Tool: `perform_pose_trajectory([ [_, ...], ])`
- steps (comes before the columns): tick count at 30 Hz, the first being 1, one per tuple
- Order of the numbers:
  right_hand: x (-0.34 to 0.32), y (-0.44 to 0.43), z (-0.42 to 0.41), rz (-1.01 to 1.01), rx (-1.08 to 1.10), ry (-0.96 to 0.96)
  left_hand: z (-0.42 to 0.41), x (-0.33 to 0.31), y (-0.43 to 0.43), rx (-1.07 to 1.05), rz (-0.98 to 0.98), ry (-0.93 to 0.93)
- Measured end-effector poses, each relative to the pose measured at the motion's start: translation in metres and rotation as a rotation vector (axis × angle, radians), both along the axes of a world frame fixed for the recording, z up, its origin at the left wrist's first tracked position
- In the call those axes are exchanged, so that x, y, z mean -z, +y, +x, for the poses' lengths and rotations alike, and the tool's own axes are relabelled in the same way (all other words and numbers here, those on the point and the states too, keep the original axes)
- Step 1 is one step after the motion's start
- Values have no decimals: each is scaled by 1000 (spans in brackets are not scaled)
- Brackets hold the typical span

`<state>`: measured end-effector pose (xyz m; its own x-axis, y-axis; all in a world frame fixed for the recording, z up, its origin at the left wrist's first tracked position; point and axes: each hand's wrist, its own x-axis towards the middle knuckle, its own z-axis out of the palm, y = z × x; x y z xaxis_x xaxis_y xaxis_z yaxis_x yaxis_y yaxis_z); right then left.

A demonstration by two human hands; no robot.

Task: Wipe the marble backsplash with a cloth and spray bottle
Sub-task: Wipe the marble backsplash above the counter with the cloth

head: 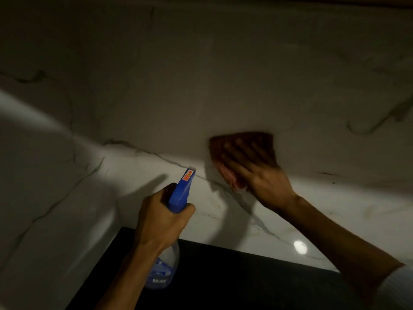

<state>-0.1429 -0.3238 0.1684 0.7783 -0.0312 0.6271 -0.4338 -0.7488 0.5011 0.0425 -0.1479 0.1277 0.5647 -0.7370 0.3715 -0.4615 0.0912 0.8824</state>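
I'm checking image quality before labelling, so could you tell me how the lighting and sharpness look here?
Head view: dim overall, with one bright patch low on the marble backsplash and a small glare spot; the right hand and its cloth are motion-blurred; the left hand and spray bottle are sharper and cast shadows on the marble.

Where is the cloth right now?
The cloth is right of center in the head view, pressed flat on the marble backsplash under the right hand, up and right of the spray bottle in the left hand.
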Motion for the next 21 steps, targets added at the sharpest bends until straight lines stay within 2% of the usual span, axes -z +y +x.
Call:
perform_pose_trajectory([
  [2, -7, -6, -10, -47, -29, 180, -9, -14, -1, 26, -21, 10],
  [4, -38, -13, -13, -58, -8, 213, -18, -29, -3, 53, -40, 36],
  [6, -79, -16, -14, -61, 41, 74, -28, -44, -7, 66, -52, 35],
  [8, -111, -16, -16, -22, 55, -159, -38, -57, -12, 67, -71, 5],
  [10, -116, -12, -14, 34, 67, -339, -49, -70, -15, 81, -87, -13],
  [11, -108, -11, -10, 44, 74, -355, -52, -74, -17, 89, -99, -10],
  [15, -51, -3, -8, -18, -59, -25, -58, -87, -22, 147, -125, -9],
  [17, -49, -7, -21, -33, -71, 114, -61, -90, -23, 132, -120, -56],
  [19, -64, -15, -34, -61, 1, 111, -66, -91, -24, 111, -89, -69],
  [21, -86, -25, -48, -51, 85, -57, -69, -88, -27, 108, -71, -52],
])
